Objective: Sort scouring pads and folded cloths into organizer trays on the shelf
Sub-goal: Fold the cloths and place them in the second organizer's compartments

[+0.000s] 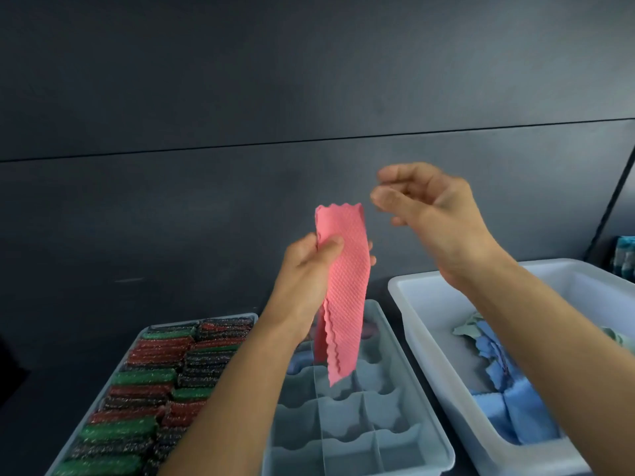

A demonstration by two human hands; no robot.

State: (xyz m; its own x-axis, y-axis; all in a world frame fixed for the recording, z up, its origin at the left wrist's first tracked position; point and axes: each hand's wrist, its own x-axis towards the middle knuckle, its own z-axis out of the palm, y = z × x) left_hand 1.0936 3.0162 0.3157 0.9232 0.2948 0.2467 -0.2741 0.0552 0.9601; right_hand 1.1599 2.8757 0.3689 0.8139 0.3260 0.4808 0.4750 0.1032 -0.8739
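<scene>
I am looking at the pink cloth [343, 280], which is hanging as a long narrow strip, folded lengthwise, with its scalloped top edge standing up and its lower end dangling over the divided tray [388, 413]. I judge it is being held high like this so that it hangs straight and the next fold can be lined up before it goes into a compartment. The left hand [305, 269] is pinching the strip a little below its top, thumb across the front and fingers curled behind. The right hand [429, 207] is hovering up and to the right of the cloth's top edge, near it but not touching, its fingers loosely curled and gripping nothing; I take it as poised to catch that free top end. The scouring pads [151, 389] are sitting packed in rows in the tray [206, 319] on the left. The blue cloths [512, 407] are lying in the white bin [584, 290] on the right.
</scene>
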